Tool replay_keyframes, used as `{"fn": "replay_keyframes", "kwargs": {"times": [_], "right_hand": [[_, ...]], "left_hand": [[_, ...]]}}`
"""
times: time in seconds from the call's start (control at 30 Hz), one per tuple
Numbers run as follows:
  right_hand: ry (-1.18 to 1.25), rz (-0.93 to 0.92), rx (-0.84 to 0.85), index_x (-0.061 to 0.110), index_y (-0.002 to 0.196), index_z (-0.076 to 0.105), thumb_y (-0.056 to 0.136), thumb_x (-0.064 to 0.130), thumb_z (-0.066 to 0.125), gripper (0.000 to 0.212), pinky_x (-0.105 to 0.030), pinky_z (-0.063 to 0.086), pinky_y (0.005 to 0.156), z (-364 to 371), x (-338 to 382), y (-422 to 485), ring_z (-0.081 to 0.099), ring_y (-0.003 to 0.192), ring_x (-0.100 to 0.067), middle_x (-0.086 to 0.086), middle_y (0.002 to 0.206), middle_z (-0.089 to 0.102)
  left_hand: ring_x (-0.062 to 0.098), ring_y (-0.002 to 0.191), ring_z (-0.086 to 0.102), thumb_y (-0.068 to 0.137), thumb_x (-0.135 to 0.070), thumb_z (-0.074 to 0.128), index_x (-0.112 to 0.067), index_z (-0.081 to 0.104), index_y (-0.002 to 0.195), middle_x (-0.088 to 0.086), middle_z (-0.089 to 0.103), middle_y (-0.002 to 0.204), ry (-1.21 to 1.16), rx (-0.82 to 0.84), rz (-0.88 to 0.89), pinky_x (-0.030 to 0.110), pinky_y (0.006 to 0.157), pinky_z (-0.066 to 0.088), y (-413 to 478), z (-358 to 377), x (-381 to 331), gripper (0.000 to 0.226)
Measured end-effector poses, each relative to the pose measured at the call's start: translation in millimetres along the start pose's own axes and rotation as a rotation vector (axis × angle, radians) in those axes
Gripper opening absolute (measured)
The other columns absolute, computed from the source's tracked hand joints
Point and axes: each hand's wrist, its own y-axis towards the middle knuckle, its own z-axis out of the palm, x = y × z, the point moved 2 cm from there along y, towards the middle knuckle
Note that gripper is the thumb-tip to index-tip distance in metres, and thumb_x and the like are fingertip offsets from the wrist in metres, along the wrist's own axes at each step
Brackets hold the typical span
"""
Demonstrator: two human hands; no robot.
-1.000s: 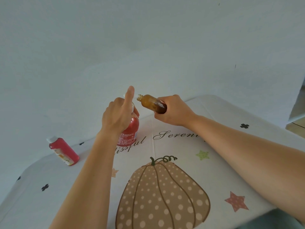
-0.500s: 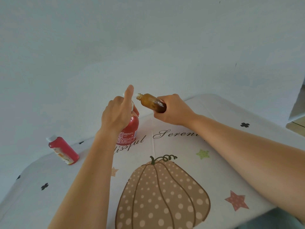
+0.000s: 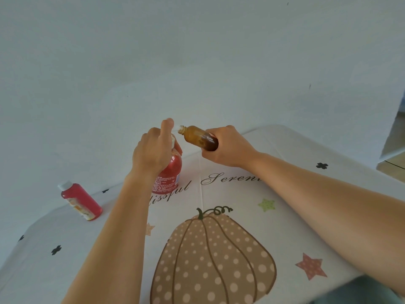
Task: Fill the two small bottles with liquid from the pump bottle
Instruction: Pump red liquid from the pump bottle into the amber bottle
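Left hand [image 3: 153, 152] fingers curled round pump bottle [image 3: 169, 174] top; right hand [image 3: 228, 145] fingers clamped on tilted amber bottle [image 3: 198, 137], mouth just beside pump.

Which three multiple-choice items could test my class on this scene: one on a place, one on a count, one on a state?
1. Where is the capped red bottle?
A. On the table, left of the pump bottle
B. On the pumpkin print
C. In a hand

2. How many bottles show?
A. Two
B. Three
C. Four

3. How is the amber bottle held?
A. Upright, capped
B. Tilted, uncapped, mouth toward the pump
C. Flat on the table

Answers:
1 A: it stands alone near the table's left edge.
2 B: two red bottles and one amber one show.
3 B: the right hand tips its open mouth toward the pump, which the left hand holds.
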Motion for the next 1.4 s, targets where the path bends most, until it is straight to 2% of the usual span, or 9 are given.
{"fn": "replay_keyframes", "kwargs": {"times": [0.1, 0.2, 0.3, 0.4, 0.6, 0.73, 0.87, 1.17, 1.4], "right_hand": [[-0.007, 0.001, 0.011, 0.006, 0.071, 0.052, 0.081, 0.017, 0.07, 0.024, -0.032, 0.032, 0.055, 0.8, -0.1, -0.5, 0.041, 0.053, -0.014, -0.01, 0.061, 0.054], [0.001, 0.002, -0.001, 0.006, 0.072, 0.052, 0.082, 0.017, 0.071, 0.023, -0.031, 0.032, 0.055, -0.1, 0.0, 0.1, 0.042, 0.054, -0.015, -0.003, 0.06, 0.052], [0.011, -0.002, -0.008, 0.006, 0.072, 0.052, 0.081, 0.017, 0.07, 0.024, -0.032, 0.032, 0.055, 0.1, 0.8, 0.7, 0.041, 0.053, -0.015, -0.002, 0.059, 0.05], [0.007, 0.0, -0.009, 0.007, 0.072, 0.053, 0.081, 0.018, 0.071, 0.022, -0.033, 0.033, 0.055, 0.6, 0.4, 0.5, 0.042, 0.053, -0.015, -0.003, 0.059, 0.052], [0.004, 0.006, -0.009, 0.007, 0.073, 0.055, 0.081, 0.019, 0.071, 0.022, -0.035, 0.034, 0.055, 1.5, 1.5, 0.6, 0.045, 0.054, -0.016, -0.012, 0.064, 0.06], [0.003, 0.008, -0.008, 0.007, 0.073, 0.055, 0.081, 0.019, 0.071, 0.021, -0.033, 0.034, 0.055, 0.6, 1.0, 0.5, 0.044, 0.053, -0.014, -0.012, 0.065, 0.06], [-0.021, -0.001, 0.003, 0.008, 0.072, 0.054, 0.081, 0.018, 0.071, 0.022, -0.032, 0.033, 0.054, 1.4, -0.6, -0.3, 0.043, 0.053, -0.014, -0.012, 0.064, 0.06], [0.004, 0.0, -0.013, 0.01, 0.071, 0.052, 0.081, 0.018, 0.069, 0.021, -0.035, 0.034, 0.056, 1.3, -1.3, 0.9, 0.043, 0.053, -0.014, -0.003, 0.058, 0.053], [0.019, -0.003, -0.01, 0.009, 0.07, 0.051, 0.082, 0.018, 0.069, 0.023, -0.033, 0.032, 0.055, 2.1, -1.6, 1.0, 0.04, 0.052, -0.013, -0.001, 0.058, 0.05]], "left_hand": [[0.022, 0.096, 0.062, 0.096, -0.041, 0.017, -0.019, 0.063, 0.09, -0.006, 0.078, 0.077, -0.028, 0.002, -0.037, 0.042, 0.087, 0.041, -1.8, 0.1, -1.2, 0.051], [0.029, 0.097, 0.064, 0.085, -0.057, 0.005, -0.017, 0.066, 0.111, -0.003, 0.078, 0.084, -0.016, 0.01, 0.017, 0.05, 0.096, 0.048, -3.4, -0.8, -4.5, 0.078], [0.023, 0.086, 0.064, 0.1, -0.055, 0.008, -0.019, 0.062, 0.119, -0.007, 0.074, 0.075, 0.017, 0.004, 0.026, 0.051, 0.096, 0.05, -7.9, -2.5, -6.8, 0.068], [0.023, 0.088, 0.065, 0.103, -0.056, 0.006, -0.013, 0.072, 0.096, -0.009, 0.074, 0.069, 0.037, 0.01, 0.016, 0.049, 0.094, 0.046, -6.1, -2.2, -4.6, 0.079], [0.018, 0.088, 0.064, 0.098, -0.06, 0.009, -0.012, 0.077, 0.077, -0.01, 0.074, 0.069, 0.028, 0.004, 0.0, 0.044, 0.09, 0.043, -6.1, -3.3, -2.3, 0.086], [0.032, 0.095, 0.066, 0.084, -0.059, 0.007, -0.016, 0.075, 0.1, 0.0, 0.077, 0.08, 0.021, 0.003, 0.011, 0.055, 0.098, 0.05, -2.7, -2.5, -1.4, 0.082], [0.03, 0.095, 0.066, 0.089, -0.047, 0.015, -0.01, 0.07, 0.094, -0.005, 0.079, 0.076, -0.082, 0.026, -0.025, 0.051, 0.1, 0.049, -2.8, -1.3, -3.2, 0.066], [0.029, 0.098, 0.065, 0.077, -0.061, 0.0, -0.019, 0.073, 0.117, -0.005, 0.077, 0.082, 0.015, 0.02, 0.034, 0.05, 0.099, 0.047, -7.8, -3.6, -8.5, 0.093], [0.025, 0.094, 0.065, 0.092, -0.055, 0.007, -0.017, 0.073, 0.115, -0.007, 0.073, 0.077, 0.029, 0.012, -0.013, 0.047, 0.092, 0.045, -7.5, -3.8, -9.0, 0.08]]}}
